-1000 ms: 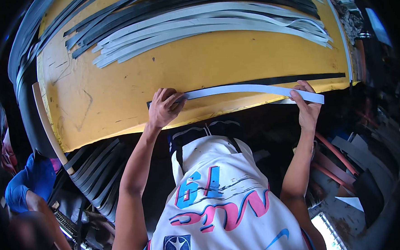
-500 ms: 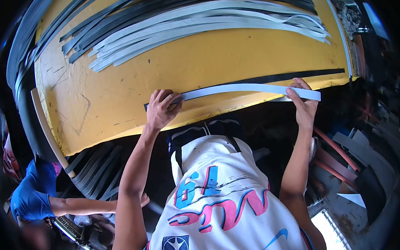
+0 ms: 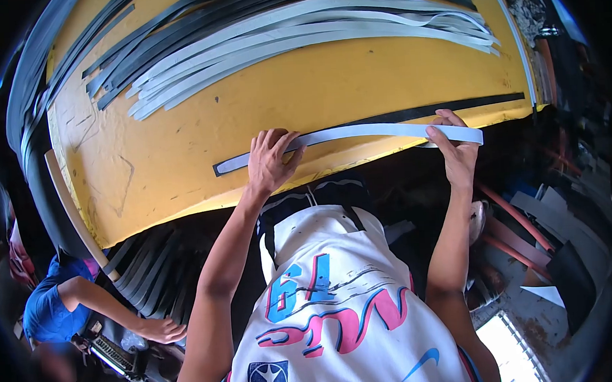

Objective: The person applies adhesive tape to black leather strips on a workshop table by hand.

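Note:
A long white strip (image 3: 358,131) runs between my two hands above the near edge of the yellow table. Its left end lies flat on a black strip (image 3: 481,102), while the middle bows up and away from it. My left hand (image 3: 273,158) is curled over the white strip a little in from that end, its fingers pressed down on it. Near the other end, my right hand (image 3: 454,145) pinches the white strip between thumb and fingers, past the table's edge. The strip's right tip sticks out beyond this hand.
The yellow table (image 3: 173,156) carries bundled white strips (image 3: 243,56) and dark strips (image 3: 154,60) at its far side. More dark strips (image 3: 154,268) hang below its left end. A co-worker in a blue shirt (image 3: 56,308) is at lower left. Sheet scraps (image 3: 577,280) lean at right.
My left hand has slid right along the white strip, uncovering its left end on the black strip. My right hand keeps its pinch. The co-worker's arm has shifted.

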The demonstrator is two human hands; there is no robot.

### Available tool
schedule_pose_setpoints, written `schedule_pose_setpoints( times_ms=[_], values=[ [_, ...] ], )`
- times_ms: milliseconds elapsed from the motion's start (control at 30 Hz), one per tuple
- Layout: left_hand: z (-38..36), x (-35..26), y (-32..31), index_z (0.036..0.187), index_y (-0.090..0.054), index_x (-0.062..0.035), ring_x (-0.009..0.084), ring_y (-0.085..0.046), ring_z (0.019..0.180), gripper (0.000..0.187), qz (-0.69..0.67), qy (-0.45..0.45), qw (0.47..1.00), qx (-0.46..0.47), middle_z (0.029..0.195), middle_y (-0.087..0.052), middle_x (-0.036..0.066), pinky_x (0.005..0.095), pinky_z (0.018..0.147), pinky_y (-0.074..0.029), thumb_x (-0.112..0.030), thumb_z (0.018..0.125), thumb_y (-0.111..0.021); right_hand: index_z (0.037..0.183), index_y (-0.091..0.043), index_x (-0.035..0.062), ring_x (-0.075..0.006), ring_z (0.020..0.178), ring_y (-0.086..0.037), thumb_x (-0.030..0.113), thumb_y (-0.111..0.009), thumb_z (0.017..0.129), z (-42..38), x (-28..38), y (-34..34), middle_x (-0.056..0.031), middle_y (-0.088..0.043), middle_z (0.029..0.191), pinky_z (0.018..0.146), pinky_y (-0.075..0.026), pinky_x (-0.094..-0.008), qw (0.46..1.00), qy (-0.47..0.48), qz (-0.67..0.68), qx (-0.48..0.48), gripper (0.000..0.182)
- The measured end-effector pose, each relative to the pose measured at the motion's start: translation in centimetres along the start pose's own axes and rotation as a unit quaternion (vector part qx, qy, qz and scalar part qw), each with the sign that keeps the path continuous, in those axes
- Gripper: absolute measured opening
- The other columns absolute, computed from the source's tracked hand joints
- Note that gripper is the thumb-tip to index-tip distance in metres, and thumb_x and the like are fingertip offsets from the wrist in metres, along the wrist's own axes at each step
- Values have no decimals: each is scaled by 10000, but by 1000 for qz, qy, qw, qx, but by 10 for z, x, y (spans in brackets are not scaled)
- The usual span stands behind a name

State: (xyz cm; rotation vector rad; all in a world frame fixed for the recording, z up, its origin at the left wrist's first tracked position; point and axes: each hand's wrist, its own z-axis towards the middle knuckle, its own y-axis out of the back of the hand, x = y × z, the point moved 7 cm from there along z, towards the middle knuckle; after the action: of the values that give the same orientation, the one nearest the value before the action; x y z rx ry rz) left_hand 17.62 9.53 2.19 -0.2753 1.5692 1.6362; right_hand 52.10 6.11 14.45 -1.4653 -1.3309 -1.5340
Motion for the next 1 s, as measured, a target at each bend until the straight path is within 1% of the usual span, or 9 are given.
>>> schedule_pose_setpoints(
  times_ms=[167,367,467,633,800,867,1000],
  values=[
    [-1,1,0,1076,-747,-159,269,-616,972,271,4,-15,1000,-9,1014,-670,65,402,839,-483,-211,817,-808,1213,-640,-43,-100,855,-623,17,-795,863,3,-3,-2,-54,-670,937,774,-510,-237,1000,-24,-8,3,387],
    [0,0,1,1054,-755,-166,263,-616,972,258,8,-10,1000,-1,1008,-665,59,404,851,-487,-227,811,-817,1206,-644,-38,-95,858,-627,22,-796,863,5,-10,-1,-48,-670,944,785,-515,-230,999,-40,5,-6,380],
    [-1,1,0,1048,-756,-169,263,-616,968,255,13,-12,1000,2,1010,-665,59,405,852,-488,-229,809,-820,1206,-645,-38,-97,862,-629,21,-798,861,6,-10,-1,-49,-671,945,785,-519,-228,999,-38,-13,-6,382],
    [0,1,0,1042,-756,-175,261,-617,966,247,16,-11,1000,0,1007,-666,55,407,850,-488,-227,809,-820,1214,-641,-42,-100,864,-632,20,-804,855,9,-16,-1,-54,-676,948,782,-521,-228,999,-37,7,11,399],
    [-1,1,-1,1043,-752,-177,261,-616,967,251,15,-13,1000,-2,1008,-667,50,410,847,-488,-221,805,-820,1212,-638,-52,-104,868,-640,22,-808,853,9,-18,-1,-60,-680,946,782,-526,-226,999,-36,12,2,404],
    [-1,1,-1,1046,-752,-182,264,-605,963,226,21,-22,1000,-7,1023,-659,51,395,840,-478,-275,843,-783,1213,-636,-55,-105,869,-642,23,-808,853,10,-19,-1,-62,-680,946,781,-529,-226,999,-35,13,3,406],
    [-1,0,-2,1041,-750,-184,265,-606,970,224,19,-20,1000,-8,1019,-660,50,398,840,-479,-271,838,-784,1204,-642,-58,-104,860,-643,19,-803,855,10,-22,-3,-61,-684,942,778,-529,-225,999,-37,11,1,393]
  ],
)
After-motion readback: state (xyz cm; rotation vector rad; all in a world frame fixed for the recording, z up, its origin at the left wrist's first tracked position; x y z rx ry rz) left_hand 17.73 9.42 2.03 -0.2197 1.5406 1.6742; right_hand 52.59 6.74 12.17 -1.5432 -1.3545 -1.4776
